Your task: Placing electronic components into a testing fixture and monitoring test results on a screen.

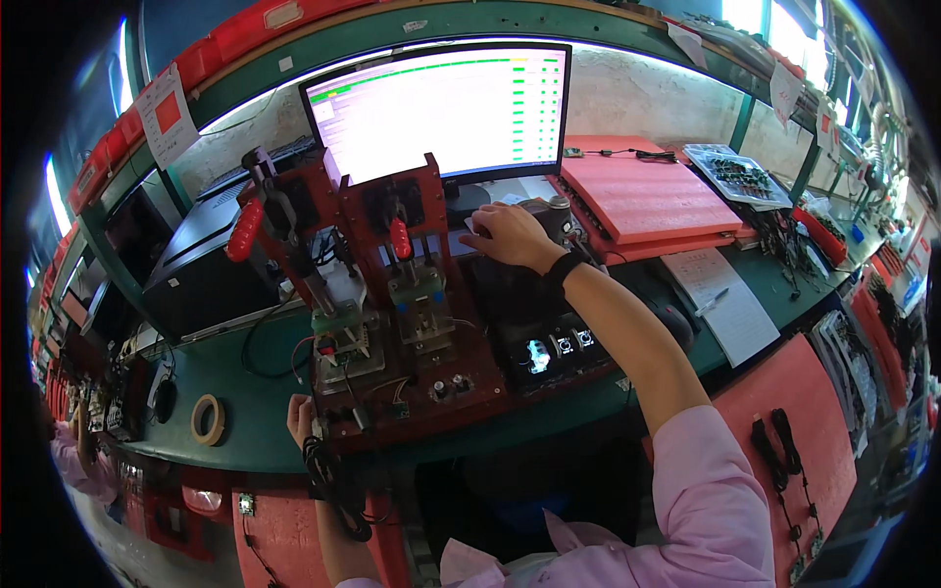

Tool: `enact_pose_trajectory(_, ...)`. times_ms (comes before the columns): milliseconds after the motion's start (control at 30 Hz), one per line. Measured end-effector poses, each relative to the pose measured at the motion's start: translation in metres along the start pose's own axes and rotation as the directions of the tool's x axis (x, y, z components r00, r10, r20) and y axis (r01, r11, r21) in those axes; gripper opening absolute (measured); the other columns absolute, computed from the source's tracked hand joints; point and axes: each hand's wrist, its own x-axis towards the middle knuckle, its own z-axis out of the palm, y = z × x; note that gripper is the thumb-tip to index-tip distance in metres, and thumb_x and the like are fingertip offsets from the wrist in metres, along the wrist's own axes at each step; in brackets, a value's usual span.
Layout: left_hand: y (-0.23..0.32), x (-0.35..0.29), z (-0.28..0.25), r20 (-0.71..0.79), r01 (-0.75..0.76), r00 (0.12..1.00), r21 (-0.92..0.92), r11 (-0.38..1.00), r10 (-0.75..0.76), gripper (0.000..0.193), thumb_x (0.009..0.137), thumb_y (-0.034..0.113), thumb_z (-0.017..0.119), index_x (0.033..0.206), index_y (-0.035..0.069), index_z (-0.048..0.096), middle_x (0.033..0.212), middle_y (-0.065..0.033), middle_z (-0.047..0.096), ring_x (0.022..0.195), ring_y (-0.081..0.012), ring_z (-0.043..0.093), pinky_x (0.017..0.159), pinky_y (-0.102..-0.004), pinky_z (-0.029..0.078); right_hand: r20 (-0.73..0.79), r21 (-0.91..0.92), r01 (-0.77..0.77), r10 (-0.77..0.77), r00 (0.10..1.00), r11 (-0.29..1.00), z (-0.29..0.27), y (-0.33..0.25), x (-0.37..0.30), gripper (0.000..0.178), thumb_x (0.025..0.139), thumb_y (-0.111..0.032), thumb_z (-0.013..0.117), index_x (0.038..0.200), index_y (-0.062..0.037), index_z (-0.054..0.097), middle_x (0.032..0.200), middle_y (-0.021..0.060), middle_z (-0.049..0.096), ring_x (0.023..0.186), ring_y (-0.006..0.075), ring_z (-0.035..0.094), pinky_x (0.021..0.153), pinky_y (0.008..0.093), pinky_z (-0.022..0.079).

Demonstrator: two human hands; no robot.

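My right hand point(512, 236) reaches over the back of a dark box, its fingers bent and slightly apart; nothing shows in them. Low at the left front of a dark red test fixture point(461, 377), my left hand point(300, 419) is closed, partly hidden by a coiled black cable point(335, 480) that it appears to hold. The cable hangs in loops over my wrist, and a grey plug point(359, 410) lies close by on the fixture. Two toggle clamps with red handles rise from the fixture: the left handle point(245, 231) sticks outward, the other handle point(400, 238) stands upright.
A lit monitor point(441, 108) stands behind the fixture. Pink foam sheets point(637, 196), a plastic tray of small parts point(740, 176) and paper with a pen point(720, 304) lie to the right. Leftward are a tape roll point(207, 419) and a black computer case point(211, 265). More cables point(774, 451) rest on foam.
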Motion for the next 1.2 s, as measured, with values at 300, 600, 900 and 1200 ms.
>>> enact_pose_trajectory(300,0.006,0.004,0.0,-0.009,0.119,0.993,-0.007,0.993,-0.119,0.015,0.084,0.007,0.05,0.07,0.009,0.047,0.064,0.0096,0.037,0.061,0.0004,0.03,0.055,-0.0159,0.024,-0.039,0.014,0.005,-0.004,0.999,1.0,0.0,0.003,0.0,0.038,0.083,-0.041,0.055,0.07,-0.0045,0.06,0.078,0.0095,0.059,0.085,0.029,0.056,0.073,0.0406,0.045)
enact_pose_trajectory(600,0.034,-0.005,0.02,0.002,0.108,0.994,-0.085,0.991,-0.108,0.015,0.086,0.008,0.05,0.071,0.009,0.046,0.064,0.0088,0.038,0.059,0.0004,0.03,0.053,-0.0158,0.025,-0.132,0.064,0.03,-0.021,0.991,0.998,0.005,0.008,0.0,0.04,0.084,-0.038,0.055,0.064,-0.0041,0.058,0.074,0.0088,0.056,0.083,0.0289,0.055,0.072,0.0411,0.045)
enact_pose_trajectory(900,0.018,0.001,0.006,-0.016,0.076,0.997,0.05,0.996,-0.076,0.017,0.084,0.007,0.049,0.068,0.009,0.044,0.063,0.0082,0.034,0.058,-0.0009,0.028,0.052,-0.018,0.022,-0.126,0.036,0.056,-0.051,0.991,0.998,0.004,0.004,0.002,0.036,0.084,-0.035,0.055,0.065,-0.0039,0.058,0.075,0.0097,0.054,0.082,0.0301,0.054,0.071,0.0407,0.044)
enact_pose_trajectory(1200,0.03,-0.003,0.019,-0.025,0.089,0.996,-0.045,0.995,-0.09,0.016,0.084,0.004,0.048,0.069,0.007,0.045,0.064,0.0082,0.035,0.06,-0.001,0.029,0.053,-0.0169,0.024,-0.158,0.102,0.049,-0.032,0.987,0.994,0.004,0.005,0.0,0.032,0.083,-0.031,0.057,0.066,-0.0039,0.058,0.076,0.0096,0.054,0.081,0.0297,0.054,0.07,0.0406,0.044)
